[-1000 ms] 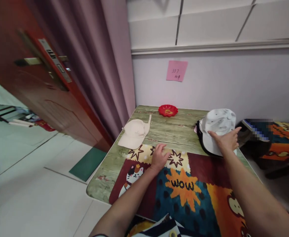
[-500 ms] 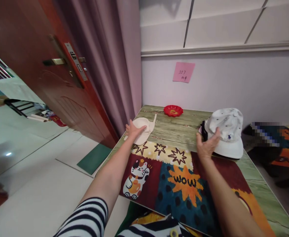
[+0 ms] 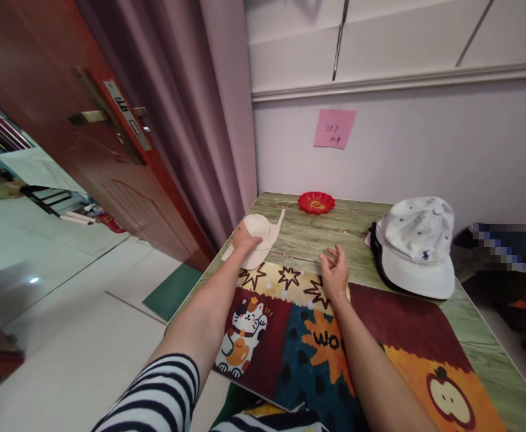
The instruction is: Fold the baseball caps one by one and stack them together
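A flat cream cap-shaped piece (image 3: 263, 231) with a thin strap lies at the left edge of the wood-patterned table (image 3: 303, 240). My left hand (image 3: 245, 240) rests on it, thumb spread from the fingers, which are partly hidden. Over the upper edge of the colourful mat (image 3: 393, 306) hovers my right hand (image 3: 335, 273), fingers apart and slightly curled, holding nothing. To its right is a white cap (image 3: 418, 243), stacked on a darker one at the table's right side.
A red scalloped dish (image 3: 316, 203) sits at the back of the table. Above it a pink note (image 3: 334, 128) is stuck to the wall. On the left are a purple curtain (image 3: 209, 108) and an open brown door (image 3: 42, 72).
My right hand has moved left, away from the white cap to above the mat. My left hand has come down onto the cream piece. The view has shifted slightly.
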Action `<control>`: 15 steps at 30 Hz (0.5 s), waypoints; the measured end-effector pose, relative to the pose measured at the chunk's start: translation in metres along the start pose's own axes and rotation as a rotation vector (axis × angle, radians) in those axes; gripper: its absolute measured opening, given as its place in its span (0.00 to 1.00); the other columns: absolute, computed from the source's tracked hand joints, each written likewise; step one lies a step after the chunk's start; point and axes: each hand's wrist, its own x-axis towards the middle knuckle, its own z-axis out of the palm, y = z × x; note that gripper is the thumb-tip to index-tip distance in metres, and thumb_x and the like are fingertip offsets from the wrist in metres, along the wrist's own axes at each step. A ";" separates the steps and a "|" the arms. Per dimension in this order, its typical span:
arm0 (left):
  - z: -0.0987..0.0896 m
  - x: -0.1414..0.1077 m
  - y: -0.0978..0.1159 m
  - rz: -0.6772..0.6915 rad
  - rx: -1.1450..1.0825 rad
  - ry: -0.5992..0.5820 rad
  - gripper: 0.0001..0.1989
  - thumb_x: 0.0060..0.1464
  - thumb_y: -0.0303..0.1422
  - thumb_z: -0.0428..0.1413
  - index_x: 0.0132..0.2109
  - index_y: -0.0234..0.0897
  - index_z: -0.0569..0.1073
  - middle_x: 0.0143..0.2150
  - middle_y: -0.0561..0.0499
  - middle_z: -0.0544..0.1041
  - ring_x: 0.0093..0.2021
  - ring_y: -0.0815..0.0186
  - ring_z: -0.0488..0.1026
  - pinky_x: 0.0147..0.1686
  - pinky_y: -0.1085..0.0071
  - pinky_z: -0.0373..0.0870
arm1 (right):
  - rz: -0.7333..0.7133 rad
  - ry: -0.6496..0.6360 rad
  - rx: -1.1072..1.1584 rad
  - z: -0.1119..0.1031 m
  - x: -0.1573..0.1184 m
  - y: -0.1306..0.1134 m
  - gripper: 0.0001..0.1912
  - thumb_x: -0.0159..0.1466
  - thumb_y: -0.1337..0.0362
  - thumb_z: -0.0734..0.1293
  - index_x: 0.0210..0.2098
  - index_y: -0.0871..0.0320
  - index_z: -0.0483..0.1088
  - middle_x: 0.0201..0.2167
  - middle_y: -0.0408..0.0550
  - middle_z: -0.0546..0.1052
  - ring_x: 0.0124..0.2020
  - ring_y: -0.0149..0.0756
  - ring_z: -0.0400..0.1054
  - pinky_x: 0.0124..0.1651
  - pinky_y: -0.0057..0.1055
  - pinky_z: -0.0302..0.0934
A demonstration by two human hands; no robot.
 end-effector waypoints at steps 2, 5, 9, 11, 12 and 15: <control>0.000 -0.002 0.000 0.000 -0.019 0.025 0.46 0.37 0.36 0.70 0.64 0.32 0.64 0.62 0.30 0.71 0.63 0.42 0.67 0.58 0.52 0.63 | 0.042 -0.067 0.065 0.001 0.000 -0.002 0.34 0.61 0.48 0.68 0.61 0.62 0.64 0.56 0.62 0.74 0.50 0.44 0.74 0.56 0.44 0.67; -0.001 -0.007 0.004 0.052 -0.074 0.044 0.28 0.43 0.31 0.66 0.54 0.34 0.73 0.52 0.38 0.78 0.53 0.51 0.75 0.51 0.61 0.67 | 0.151 -0.180 0.255 0.005 0.001 -0.008 0.27 0.59 0.47 0.70 0.51 0.59 0.72 0.50 0.57 0.78 0.48 0.44 0.75 0.53 0.44 0.70; -0.008 -0.018 0.012 0.179 -0.169 0.029 0.10 0.44 0.25 0.61 0.37 0.36 0.77 0.37 0.48 0.80 0.39 0.60 0.76 0.42 0.68 0.67 | 0.355 -0.268 0.466 0.010 0.002 -0.014 0.23 0.55 0.49 0.75 0.44 0.56 0.76 0.46 0.51 0.79 0.47 0.41 0.76 0.52 0.39 0.72; -0.010 -0.027 0.017 0.225 -0.221 0.020 0.07 0.42 0.24 0.61 0.32 0.36 0.76 0.32 0.50 0.79 0.35 0.62 0.74 0.39 0.69 0.67 | 0.474 -0.325 0.505 0.012 0.001 -0.014 0.22 0.53 0.51 0.77 0.42 0.56 0.76 0.45 0.50 0.79 0.47 0.41 0.76 0.53 0.37 0.72; -0.012 -0.033 0.021 0.245 -0.252 0.020 0.06 0.42 0.23 0.60 0.31 0.36 0.76 0.30 0.50 0.78 0.33 0.63 0.73 0.37 0.69 0.66 | 0.519 -0.343 0.514 0.012 0.001 -0.013 0.21 0.53 0.51 0.78 0.40 0.56 0.76 0.45 0.51 0.79 0.47 0.41 0.76 0.53 0.37 0.72; -0.014 -0.059 0.036 0.303 -0.363 0.029 0.05 0.46 0.27 0.60 0.34 0.36 0.75 0.31 0.51 0.77 0.32 0.65 0.72 0.35 0.71 0.66 | 0.590 -0.337 0.525 0.012 0.002 -0.015 0.20 0.56 0.48 0.76 0.41 0.54 0.74 0.44 0.53 0.80 0.48 0.43 0.76 0.53 0.39 0.72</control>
